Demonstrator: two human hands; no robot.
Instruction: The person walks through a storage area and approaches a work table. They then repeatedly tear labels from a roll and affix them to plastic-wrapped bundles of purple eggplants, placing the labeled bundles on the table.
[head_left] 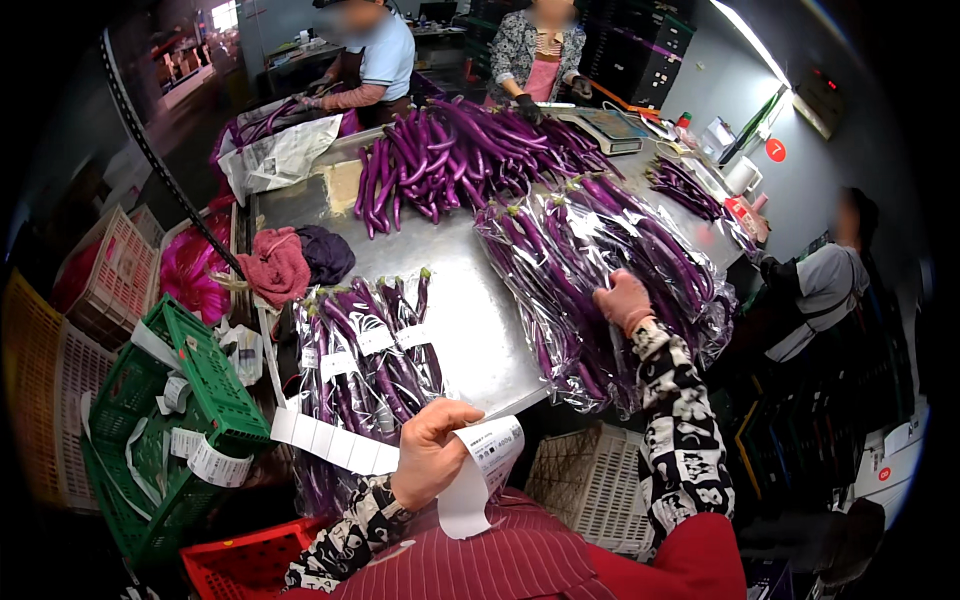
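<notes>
My left hand point(435, 450) is closed round a strip of white printed labels point(488, 465). One end of the strip curls down in front of my apron, and the other runs left towards the green crate. My right hand point(624, 302) reaches over a heap of long purple eggplants in clear plastic bags point(560, 265), its fingers bent against the plastic and gripping one bag. Left of the heap lie more bagged eggplants point(345, 330), several with white labels stuck on them. These labelled bags are just beyond my left hand.
Loose eggplants point(430, 160) are piled at the table's far side, near two co-workers. A scale point(605, 128) stands behind them. Cloths point(275, 265) lie at the left edge. Beside the table are a green crate point(215, 370) and red crate point(250, 560). Another person stands right.
</notes>
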